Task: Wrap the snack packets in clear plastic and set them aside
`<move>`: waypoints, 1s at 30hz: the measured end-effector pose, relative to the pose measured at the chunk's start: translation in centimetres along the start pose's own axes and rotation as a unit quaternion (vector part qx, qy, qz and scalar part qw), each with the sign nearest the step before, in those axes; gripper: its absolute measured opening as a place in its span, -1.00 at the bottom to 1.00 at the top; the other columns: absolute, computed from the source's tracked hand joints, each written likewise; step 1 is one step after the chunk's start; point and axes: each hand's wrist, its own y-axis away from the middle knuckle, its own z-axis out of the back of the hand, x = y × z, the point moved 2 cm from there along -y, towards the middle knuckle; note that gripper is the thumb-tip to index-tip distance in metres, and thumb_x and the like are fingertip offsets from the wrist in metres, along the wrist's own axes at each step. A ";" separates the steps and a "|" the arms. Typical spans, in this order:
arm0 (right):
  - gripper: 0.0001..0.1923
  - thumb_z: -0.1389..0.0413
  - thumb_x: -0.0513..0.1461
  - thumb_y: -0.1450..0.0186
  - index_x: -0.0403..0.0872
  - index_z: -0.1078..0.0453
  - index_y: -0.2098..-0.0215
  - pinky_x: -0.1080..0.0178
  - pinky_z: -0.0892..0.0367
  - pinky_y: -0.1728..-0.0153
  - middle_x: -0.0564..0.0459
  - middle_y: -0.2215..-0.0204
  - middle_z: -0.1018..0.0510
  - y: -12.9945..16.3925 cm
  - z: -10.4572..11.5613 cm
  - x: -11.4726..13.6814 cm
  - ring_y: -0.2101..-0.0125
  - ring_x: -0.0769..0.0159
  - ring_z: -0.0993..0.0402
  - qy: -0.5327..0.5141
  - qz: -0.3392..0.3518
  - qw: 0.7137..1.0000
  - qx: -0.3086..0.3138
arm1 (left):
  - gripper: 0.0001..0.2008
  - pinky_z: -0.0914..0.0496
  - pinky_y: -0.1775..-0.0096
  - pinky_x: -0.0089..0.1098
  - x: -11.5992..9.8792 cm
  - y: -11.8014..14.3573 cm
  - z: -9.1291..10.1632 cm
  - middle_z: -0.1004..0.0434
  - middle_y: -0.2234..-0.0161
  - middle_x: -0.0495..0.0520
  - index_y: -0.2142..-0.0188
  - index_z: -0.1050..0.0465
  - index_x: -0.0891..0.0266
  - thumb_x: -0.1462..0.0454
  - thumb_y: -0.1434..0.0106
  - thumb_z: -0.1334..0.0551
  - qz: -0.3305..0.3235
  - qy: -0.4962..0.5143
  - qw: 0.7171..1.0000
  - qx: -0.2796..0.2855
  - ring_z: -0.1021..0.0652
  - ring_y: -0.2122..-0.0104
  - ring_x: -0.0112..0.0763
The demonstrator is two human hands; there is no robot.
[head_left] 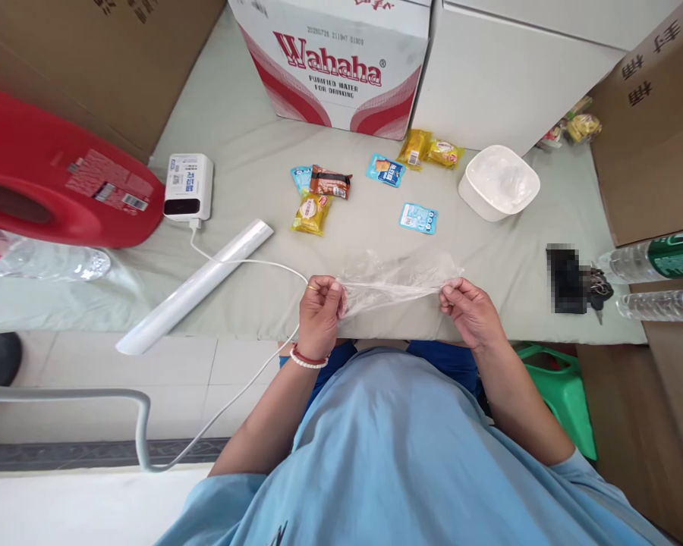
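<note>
A clear thin plastic bag (395, 287) is stretched sideways between my two hands, just over the table's front edge. My left hand (320, 307) pinches its left end between thumb and fingers. At the other end my right hand (467, 307) has the bag in a similar pinch. Beyond the bag lie small wrapped snacks: a light blue packet (419, 218), a blue packet (385, 170), a brown-wrapped snack (330, 182) and a yellow-wrapped snack (311, 213). A white plastic tub (481, 193) with clear film-like plastic inside stands to the right.
A Wahaha carton (341, 83) and a white box (501, 76) stand at the back. Leftward are a red jug (62, 174), a white power bank (189, 186) with its cable, and a white tube-like roll (196, 288). Keys (599, 287) and water bottles (660, 305) lie right.
</note>
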 end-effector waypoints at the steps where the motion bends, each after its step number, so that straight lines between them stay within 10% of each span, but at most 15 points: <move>1: -0.68 -0.46 -0.02 -0.10 0.02 -0.49 0.37 0.32 -0.31 0.43 0.15 0.48 -0.44 0.1 0.0 0.1 0.46 0.40 -0.32 -0.005 0.035 0.999 -0.006 | -0.63 -0.17 0.58 -0.55 0.1 0.1 0.2 -0.45 0.50 -0.13 0.28 -0.35 0.16 -0.01 -0.25 -0.42 -0.016 -0.020 1.000 0.000 -0.32 0.62 -0.62; 5: -0.73 -0.40 -0.02 -0.18 0.06 -0.47 0.32 0.25 -0.38 0.31 0.12 0.37 -0.49 0.4 0.1 0.0 0.39 0.35 -0.37 0.024 0.156 0.987 -0.013 | -0.59 -0.19 0.54 -0.50 0.5 0.6 0.8 -0.51 0.48 -0.06 0.19 -0.44 0.18 -0.10 -0.30 -0.34 0.008 -0.069 0.996 0.065 -0.34 0.59 -0.57; 9: -0.73 -0.32 0.01 -0.21 0.02 -0.50 0.30 0.18 -0.40 0.24 0.06 0.33 -0.54 -0.3 1.2 -0.8 0.34 0.28 -0.43 0.174 0.112 0.978 0.022 | -0.60 -0.25 0.46 -0.44 0.5 0.9 0.3 -0.39 0.55 -0.11 0.24 -0.51 0.21 -0.06 -0.21 -0.43 0.070 -0.159 0.964 0.203 -0.34 0.56 -0.52; 13: -0.62 -0.28 0.06 -0.21 -0.03 -0.52 0.19 0.14 -0.41 0.24 -0.05 0.24 -0.60 -0.8 2.6 0.7 0.29 0.20 -0.46 0.378 0.121 0.913 -0.094 | -0.77 -0.35 0.26 -0.34 -1.0 1.2 -0.8 -0.42 0.46 -0.04 0.38 -0.50 0.20 0.12 -0.32 -0.35 -0.107 -0.280 0.925 0.234 -0.44 0.40 -0.42; 16: -0.52 -0.11 0.18 -0.35 -0.03 -0.51 0.14 0.19 -0.40 0.34 -0.07 0.28 -0.61 -0.7 1.9 2.8 0.34 0.22 -0.49 0.360 0.124 0.916 -0.126 | -0.82 -0.32 0.25 -0.34 -2.4 2.3 -2.4 -0.44 0.41 0.01 0.31 -0.50 0.18 0.26 -0.44 -0.18 -0.281 -0.372 0.842 0.272 -0.43 0.36 -0.40; 19: -0.39 0.01 0.28 -0.38 -0.04 -0.52 0.23 0.22 -0.36 0.46 -0.06 0.39 -0.62 -1.2 -0.2 3.4 0.43 0.21 -0.52 0.336 0.003 0.942 0.022 | -0.74 -0.14 0.41 -0.34 -3.1 4.0 -4.3 -0.34 0.49 -0.04 0.32 -0.47 0.18 0.34 -0.48 -0.07 -0.396 -0.465 0.735 0.295 -0.31 0.48 -0.42; 23: -0.51 -0.19 0.21 -0.30 -0.03 -0.49 0.37 0.23 -0.35 0.44 0.02 0.45 -0.60 -2.5 -1.8 2.0 0.44 0.23 -0.51 0.415 -0.041 0.891 0.180 | -0.74 -0.05 0.45 -0.31 -2.6 6.2 -5.7 -0.36 0.48 -0.04 0.22 -0.48 0.19 0.34 -0.51 -0.02 -0.433 -0.523 0.645 0.350 -0.32 0.51 -0.43; 26: -0.62 -0.24 0.11 -0.29 -0.03 -0.48 0.34 0.24 -0.34 0.39 0.08 0.47 -0.57 -3.1 -2.1 1.2 0.45 0.28 -0.47 0.388 -0.009 0.896 0.217 | -0.65 -0.10 0.47 -0.36 -1.4 6.7 -5.4 -0.45 0.37 0.01 0.06 -0.47 0.19 0.03 -0.52 -0.05 -0.322 -0.498 0.707 0.386 -0.39 0.50 -0.44; 30: -0.68 -0.20 0.05 -0.35 -0.03 -0.49 0.25 0.19 -0.40 0.12 0.02 0.19 -0.66 -2.3 -2.9 2.2 0.18 0.24 -0.56 0.318 0.059 0.923 0.210 | -0.44 -0.27 0.48 -0.39 0.7 5.3 -3.9 -0.45 0.32 0.01 -0.07 -0.37 0.19 -0.14 -0.50 0.13 -0.011 -0.324 0.911 0.254 -0.43 0.55 -0.48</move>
